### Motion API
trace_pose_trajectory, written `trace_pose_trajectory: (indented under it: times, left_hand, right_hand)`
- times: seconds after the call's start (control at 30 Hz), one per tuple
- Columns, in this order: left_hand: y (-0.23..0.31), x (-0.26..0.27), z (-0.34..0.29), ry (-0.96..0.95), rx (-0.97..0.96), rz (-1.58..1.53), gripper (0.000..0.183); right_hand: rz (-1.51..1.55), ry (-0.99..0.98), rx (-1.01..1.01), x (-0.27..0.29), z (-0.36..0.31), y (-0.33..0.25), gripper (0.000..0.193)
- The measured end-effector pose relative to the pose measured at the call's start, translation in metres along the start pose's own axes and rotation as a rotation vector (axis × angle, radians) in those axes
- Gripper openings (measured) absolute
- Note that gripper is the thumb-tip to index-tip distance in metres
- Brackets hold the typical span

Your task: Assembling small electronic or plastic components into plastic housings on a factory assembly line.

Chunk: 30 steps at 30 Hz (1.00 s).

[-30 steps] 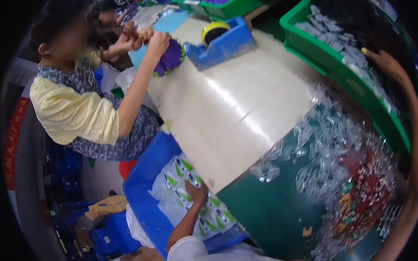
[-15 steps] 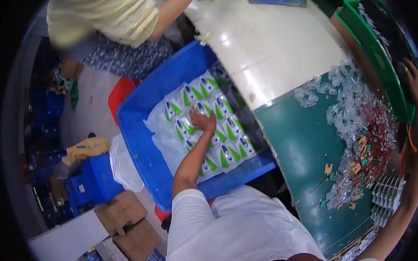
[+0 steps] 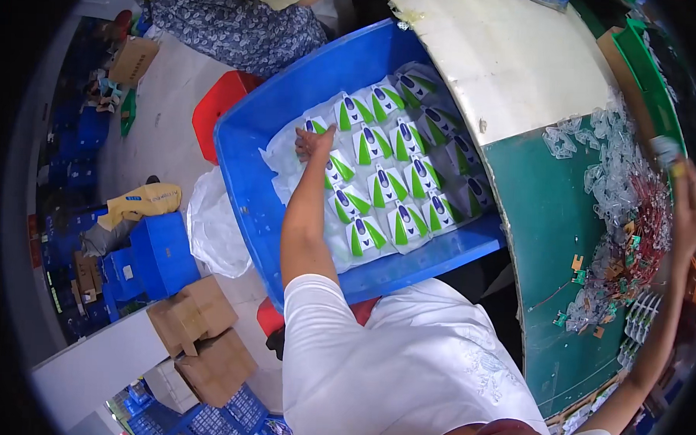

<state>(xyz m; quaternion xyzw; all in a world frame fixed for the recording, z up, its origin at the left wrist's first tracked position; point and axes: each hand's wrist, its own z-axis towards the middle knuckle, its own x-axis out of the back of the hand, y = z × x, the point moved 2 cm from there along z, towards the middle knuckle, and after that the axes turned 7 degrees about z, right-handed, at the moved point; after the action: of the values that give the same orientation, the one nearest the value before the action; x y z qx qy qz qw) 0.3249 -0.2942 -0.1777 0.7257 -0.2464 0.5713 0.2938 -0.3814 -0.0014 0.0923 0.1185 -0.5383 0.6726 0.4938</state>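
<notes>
My left hand [image 3: 314, 145] is over the far left of a big blue tub [image 3: 245, 202], its fingers apart around the near edge of one white-and-green plastic piece [image 3: 315, 125]. Similar pieces, each with two green stripes and a dark oval, lie in rows on white sheeting in the tub. At the far right, my right hand [image 3: 690, 200] is raised by a green bin [image 3: 650, 71]. Its fingertips pinch a small pale, see-through part [image 3: 664, 150]. Something yellow shows at those fingers, too small to name.
A green-topped table [image 3: 510, 192] adjoins the tub, with clear plastic parts [image 3: 607, 161], red wires [image 3: 649, 205] and small boards. A person in patterned clothing [image 3: 228, 25] is beyond the tub. Cardboard boxes [image 3: 195, 312], a red stool [image 3: 217, 109] and a white bag [image 3: 217, 224] are left.
My left hand has moved from the middle of the rows to their far left edge. My right hand has come away from the green bin with a pale part. The view has shifted.
</notes>
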Motion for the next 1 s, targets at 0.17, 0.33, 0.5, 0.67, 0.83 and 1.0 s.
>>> trace_pose_trajectory:
  times: [0.17,0.33,0.5,0.67,0.83,1.0]
  left_hand:
    - [-0.009,-0.058,0.018,-0.014,0.079,-0.105,0.122]
    - [-0.020,-0.050,-0.061,-0.082,-0.228,-0.307,0.128]
    - [-0.089,-0.098,-0.051,0.056,-0.048,-0.142,0.132]
    - [-0.047,-0.075,-0.066,-0.017,-0.103,-0.021,0.128]
    - [-0.020,-0.007,-0.101,-0.014,-0.305,-0.203,0.123]
    - [0.002,0.073,-0.175,0.009,-1.011,-0.627,0.116]
  right_hand:
    - [0.198,-0.593,0.160,-0.110,-0.107,-0.182,0.053]
    - [0.078,-0.409,0.109,-0.103,-0.124,-0.154,0.056]
    - [-0.050,-0.278,0.246,-0.126,-0.123,-0.149,0.039]
    - [0.006,-0.134,-0.007,-0.099,-0.120,-0.141,0.025]
    - [0.455,-0.031,-0.470,-0.089,-0.134,-0.123,0.019]
    - [0.046,-0.159,0.001,-0.156,-0.079,-0.150,0.020]
